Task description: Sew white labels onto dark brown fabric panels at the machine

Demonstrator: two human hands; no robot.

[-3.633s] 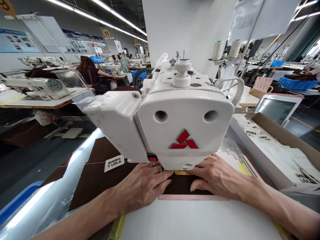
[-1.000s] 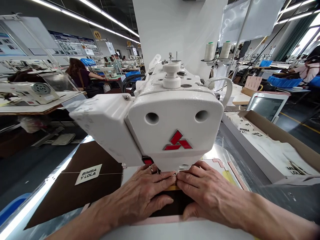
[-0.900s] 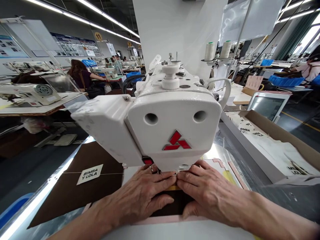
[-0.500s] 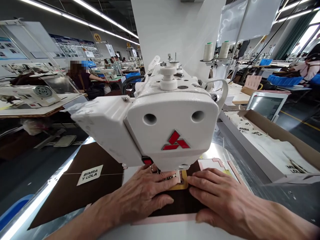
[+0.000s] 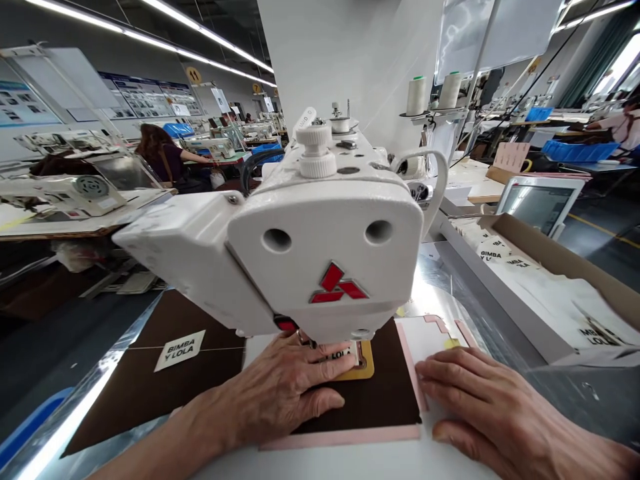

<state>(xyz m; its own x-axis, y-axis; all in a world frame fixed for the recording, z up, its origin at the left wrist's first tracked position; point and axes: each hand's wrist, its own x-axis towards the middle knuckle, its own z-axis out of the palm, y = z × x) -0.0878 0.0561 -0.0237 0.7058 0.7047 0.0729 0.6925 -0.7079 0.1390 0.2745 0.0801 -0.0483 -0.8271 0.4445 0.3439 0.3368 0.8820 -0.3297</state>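
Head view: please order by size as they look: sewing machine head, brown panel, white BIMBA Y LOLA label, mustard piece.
1. White sewing machine head, though nearness to the camera may inflate it.
2. Dark brown panel.
3. White BIMBA Y LOLA label and mustard piece: they look alike, unranked.

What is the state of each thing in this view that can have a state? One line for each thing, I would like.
Left hand: flat on the small white label, beside the yellow patch.
Right hand: flat on the white card.
Brown panel: lying flat.
Sewing machine: upright, needle hidden.
Cardboard box: open, holding white cloth.
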